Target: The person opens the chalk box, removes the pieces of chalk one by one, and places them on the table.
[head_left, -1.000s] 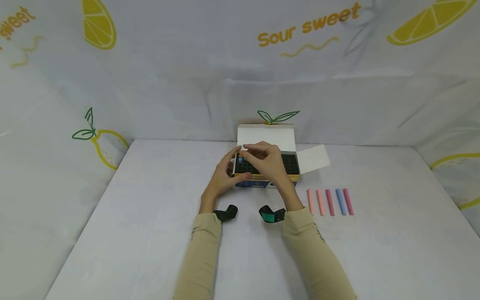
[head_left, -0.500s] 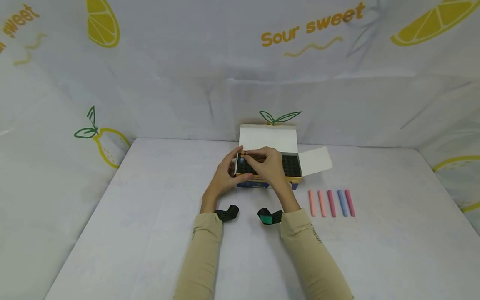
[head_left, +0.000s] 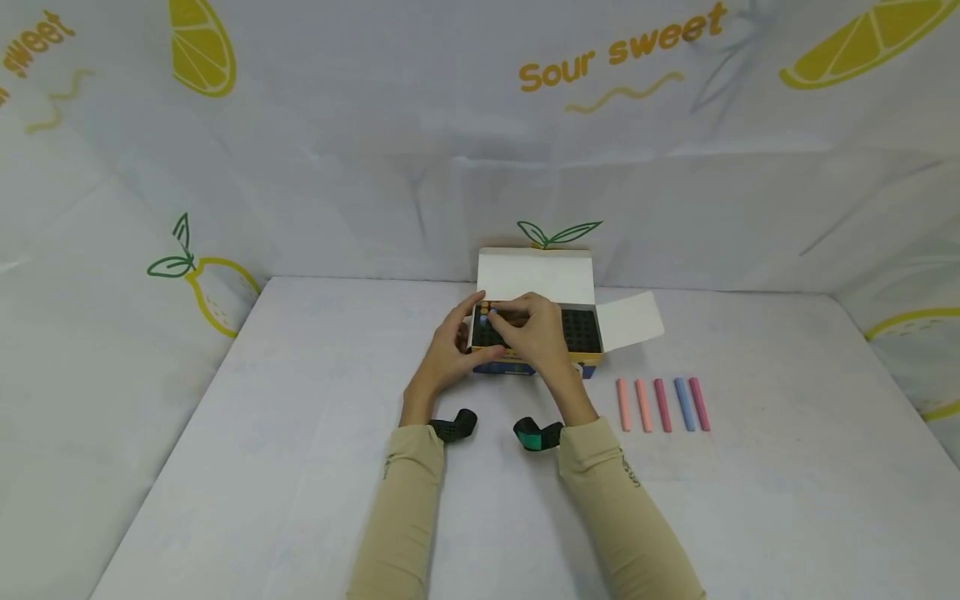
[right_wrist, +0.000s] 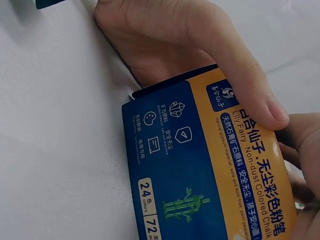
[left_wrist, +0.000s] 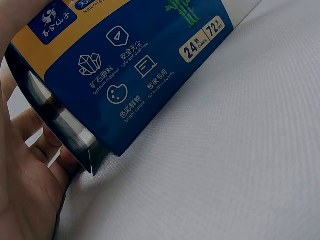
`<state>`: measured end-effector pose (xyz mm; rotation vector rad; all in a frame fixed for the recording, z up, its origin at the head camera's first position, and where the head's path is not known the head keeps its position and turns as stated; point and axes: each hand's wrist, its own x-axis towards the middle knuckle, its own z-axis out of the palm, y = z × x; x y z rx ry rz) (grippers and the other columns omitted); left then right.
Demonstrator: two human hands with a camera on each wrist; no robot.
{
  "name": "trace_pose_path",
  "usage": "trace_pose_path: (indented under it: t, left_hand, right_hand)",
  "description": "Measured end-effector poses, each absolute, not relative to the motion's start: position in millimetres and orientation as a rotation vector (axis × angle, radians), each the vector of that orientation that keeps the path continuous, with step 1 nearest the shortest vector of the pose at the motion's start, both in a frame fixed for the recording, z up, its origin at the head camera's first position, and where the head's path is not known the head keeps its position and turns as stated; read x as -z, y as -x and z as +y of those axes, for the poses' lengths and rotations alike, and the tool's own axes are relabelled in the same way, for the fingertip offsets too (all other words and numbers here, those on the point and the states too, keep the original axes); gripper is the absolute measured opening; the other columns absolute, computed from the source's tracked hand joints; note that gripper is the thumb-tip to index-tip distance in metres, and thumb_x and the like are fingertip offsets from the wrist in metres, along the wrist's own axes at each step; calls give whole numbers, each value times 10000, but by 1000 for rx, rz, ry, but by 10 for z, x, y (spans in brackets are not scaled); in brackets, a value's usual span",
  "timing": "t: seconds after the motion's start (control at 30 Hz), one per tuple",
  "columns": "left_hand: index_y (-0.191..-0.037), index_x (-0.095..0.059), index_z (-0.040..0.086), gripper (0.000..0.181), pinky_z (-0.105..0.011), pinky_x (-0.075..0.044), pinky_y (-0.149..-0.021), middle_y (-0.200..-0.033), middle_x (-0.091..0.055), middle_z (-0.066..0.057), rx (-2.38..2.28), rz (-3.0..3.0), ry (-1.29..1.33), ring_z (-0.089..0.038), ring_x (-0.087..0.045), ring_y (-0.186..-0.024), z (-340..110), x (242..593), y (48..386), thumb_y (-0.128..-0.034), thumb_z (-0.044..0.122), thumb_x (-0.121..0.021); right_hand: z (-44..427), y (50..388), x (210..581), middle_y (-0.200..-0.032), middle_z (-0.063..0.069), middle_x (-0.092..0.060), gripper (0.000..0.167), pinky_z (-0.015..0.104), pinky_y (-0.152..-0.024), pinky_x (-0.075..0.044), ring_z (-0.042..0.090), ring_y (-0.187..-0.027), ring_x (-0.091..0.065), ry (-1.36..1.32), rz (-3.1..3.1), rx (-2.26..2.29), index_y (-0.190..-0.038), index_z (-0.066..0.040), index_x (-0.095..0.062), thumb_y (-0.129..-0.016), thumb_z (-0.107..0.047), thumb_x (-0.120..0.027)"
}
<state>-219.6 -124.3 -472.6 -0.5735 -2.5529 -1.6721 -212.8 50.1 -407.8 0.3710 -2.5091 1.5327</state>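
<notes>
- Box (head_left: 513,367) is dead ahead at my 12 o'clock, lid (head_left: 535,275) up at the back, flap (head_left: 630,321) sticking out at its 3.
- Left hand (head_left: 447,354) grips the box's 9 o'clock end, thumb over the front edge, fingers round the end.
- Right hand (head_left: 538,337) is over the black tray (head_left: 582,330), thumb and finger pinching what looks like a stick (head_left: 493,312). Bluish tip, I think, but it's tiny, so don't quote me.
- Orange sticks (head_left: 485,307) and a blue one (head_left: 483,320) stand in the tray's 10 o'clock corner.
- Loose chalks (head_left: 663,406), five side by side, lie off the box's 4 o'clock: two pale pink, two darker pink, one blue.
- Step in hand, I reckon: working one stick at a hole. Can't tell if it's going in or coming out.
- Next move, imo: straight along the hole, no sideways snap, left hand firm so the box doesn't skate.
</notes>
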Motion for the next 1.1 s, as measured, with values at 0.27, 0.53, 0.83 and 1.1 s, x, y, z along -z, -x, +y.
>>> trace_pose_path:
  t: [0.27,0.53,0.83,1.1]
  left_hand:
    - [-1603,-328,328,1043,-247,-357,-639,-1485,-458,-51,1687,-2548,582,-149,-391,-691,-1240,4740,2196,-752,806,-698]
    - [-1595,-337,348,1072,-245,-354,-641,-1459,-476,-28,1686,-2545,577,-159,-395,-699,-1222,4737,2219,-715,868,-661]
    - [-1595,-340,338,1091,-246,-352,-638,-1463,-458,-32,1682,-2545,576,-163,-386,-686,-1231,4725,2205,-704,887,-645]
    - [-1599,-341,313,997,-244,-358,-644,-1433,-466,-49,1679,-2540,592,-150,-398,-703,-1247,4728,2198,-786,744,-724]
  right_hand:
    - [487,2118,4085,-1023,230,-663,225,399,-784,-627,362,-908,-750,-319,-2575,-1476,-1089,75,-765,-908,-58,-760]
    - [472,2134,4110,-991,217,-668,189,409,-761,-628,348,-878,-752,-350,-2522,-1402,-1049,81,-775,-911,-47,-756]
    - [468,2165,4135,-969,220,-690,205,435,-787,-617,345,-847,-735,-395,-2411,-1492,-1083,49,-779,-918,-72,-756]
    - [459,2165,4094,-983,206,-723,259,428,-787,-598,332,-873,-724,-357,-2473,-1462,-1085,18,-788,-891,-153,-808]
